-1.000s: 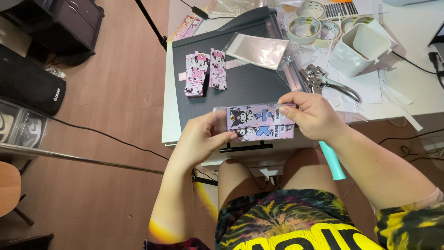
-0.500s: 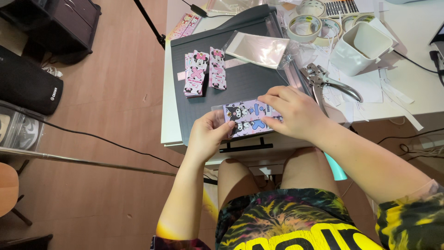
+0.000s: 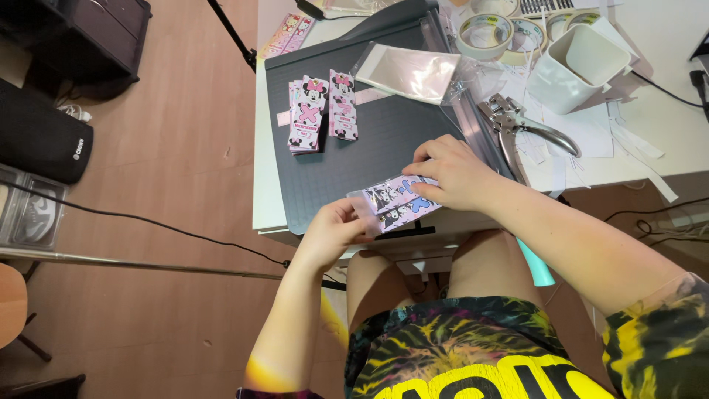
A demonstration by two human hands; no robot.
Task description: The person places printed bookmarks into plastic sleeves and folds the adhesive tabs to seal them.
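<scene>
Both hands grip one cartoon-printed card strip (image 3: 397, 202) in a clear sleeve: my left hand (image 3: 334, 233) pinches its near end, my right hand (image 3: 454, 171) clamps its far end, over the front edge of the dark cutting mat (image 3: 384, 140). Farther up the mat I see two pink card stacks (image 3: 321, 112), with a hole punch (image 3: 521, 127) to the right.

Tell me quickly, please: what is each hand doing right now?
Left hand: closed on the left end of the cartoon card strip.
Right hand: closed on the right end of the same strip.
</scene>
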